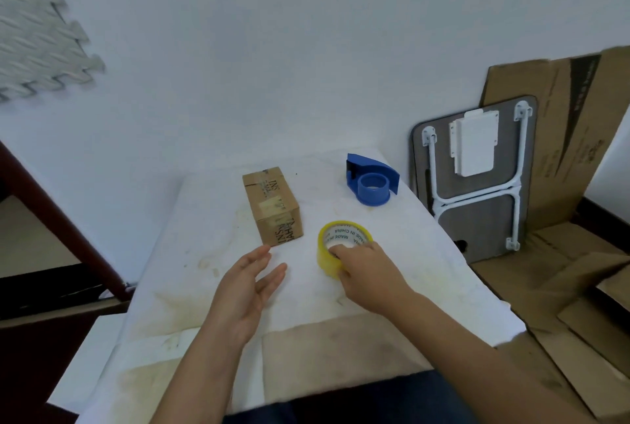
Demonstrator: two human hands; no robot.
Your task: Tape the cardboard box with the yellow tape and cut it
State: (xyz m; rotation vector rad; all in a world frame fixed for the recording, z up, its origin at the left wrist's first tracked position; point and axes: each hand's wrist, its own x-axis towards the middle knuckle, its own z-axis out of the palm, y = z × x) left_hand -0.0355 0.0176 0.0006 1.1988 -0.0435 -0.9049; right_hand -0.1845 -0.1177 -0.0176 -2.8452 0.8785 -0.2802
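Far left, upper wall: grey foam interlocking mat pieces (37, 35), blurred. Below them, a dark red-brown wooden frame edge (64, 219) runs diagonally.

Centre: low table covered in stained white cloth (211, 219). On it, left of middle, small brown cardboard box (272, 205) with printed black lettering and old clear tape strips on top; lies lengthwise, pointing away from the viewer.

Left hand (245, 294) hovers above the cloth just short of the box's near end, palm turned inward, fingers straight and spread apart, holding nothing.

Right of it, roll of yellow tape (335, 246) rests flat on the cloth, just beside the box's near corner. Right hand (368, 273) closes on the roll's near side, fingers curled over the rim and into the core.

Further back right: blue plastic tape dispenser (371, 181), well apart from the roll.

Right edge: folded grey table with white legs (477, 185) leaning on the wall, flattened brown cardboard sheets (562, 253) behind and below.
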